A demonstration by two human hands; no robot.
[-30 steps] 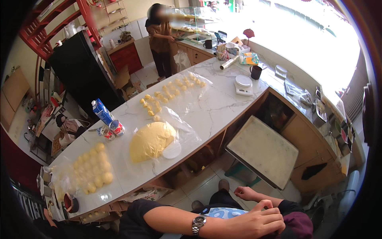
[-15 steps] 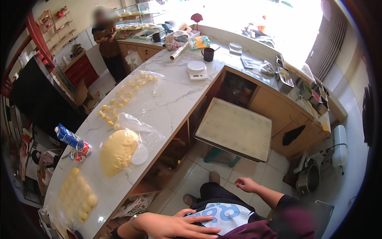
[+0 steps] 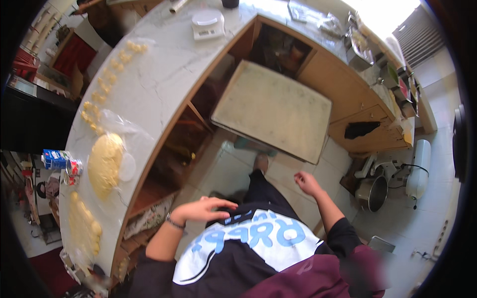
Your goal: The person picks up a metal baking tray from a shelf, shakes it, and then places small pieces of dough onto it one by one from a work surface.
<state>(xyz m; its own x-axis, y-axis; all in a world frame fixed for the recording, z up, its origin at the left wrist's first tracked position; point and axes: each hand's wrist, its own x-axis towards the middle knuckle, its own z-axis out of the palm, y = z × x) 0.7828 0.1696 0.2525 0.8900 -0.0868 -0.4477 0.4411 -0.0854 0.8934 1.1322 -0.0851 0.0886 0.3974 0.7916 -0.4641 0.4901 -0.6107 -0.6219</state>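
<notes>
A worker's left hand (image 3: 203, 209), at 7 o'clock from the frame's centre, hangs with fingers loosely spread before a printed shirt (image 3: 238, 236); whether it touches the cloth cannot be told. The right hand (image 3: 305, 183), at 4 o'clock, has its fingers loosely curled; nothing shows in it, though something small pinched there could go unseen. At 1 o'clock, apart from both hands, a broad baking tray (image 3: 273, 107) appears to rest on a teal stool (image 3: 242, 143), perhaps to keep it at working height. On the white marbled surface (image 3: 169, 74), curving from 12 to 8 o'clock, a dough mound (image 3: 104, 169) lies in clear plastic at 9, likely covered against drying. Small dough pieces (image 3: 118, 64) are laid out at 10, probably spaced against sticking; round dough balls (image 3: 95, 227) sit closer together at 8. A white kitchen scale (image 3: 207, 26) stands near 12; a blue carton (image 3: 53, 158) is at 9. Beyond lie a tiled floor (image 3: 285, 176), wooden cabinets (image 3: 343, 84) at 2 and a metal mixing bowl (image 3: 364, 193) near 4.
</notes>
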